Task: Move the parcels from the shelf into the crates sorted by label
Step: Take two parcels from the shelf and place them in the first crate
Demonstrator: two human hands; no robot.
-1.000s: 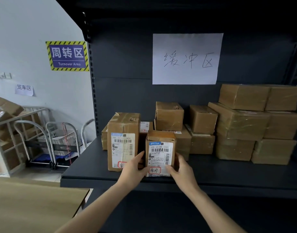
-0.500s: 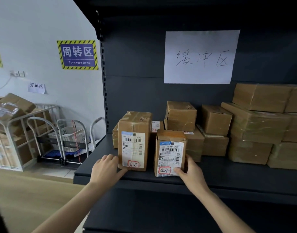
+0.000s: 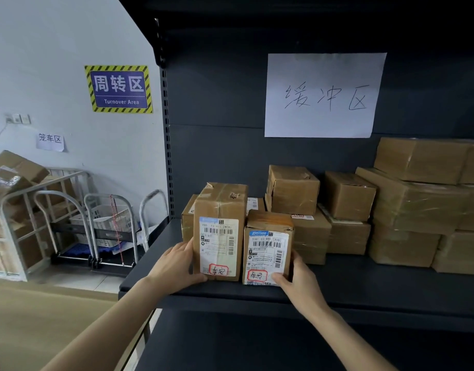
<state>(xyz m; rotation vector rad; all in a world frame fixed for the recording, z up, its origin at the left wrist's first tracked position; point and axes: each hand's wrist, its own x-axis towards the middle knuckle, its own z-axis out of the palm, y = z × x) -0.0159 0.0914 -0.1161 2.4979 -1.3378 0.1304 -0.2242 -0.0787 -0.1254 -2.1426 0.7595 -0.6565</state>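
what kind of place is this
Likely a parcel sorting depot: taped parcels with barcode labels stacked on a dark shelf, a "Turnover Area" sign, and hand trolleys parked below it.

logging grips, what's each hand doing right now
Left hand: gripping the taller labelled parcel.
Right hand: gripping the shorter labelled parcel.

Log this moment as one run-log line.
left hand: on tall parcel | right hand: on short parcel | both on shelf
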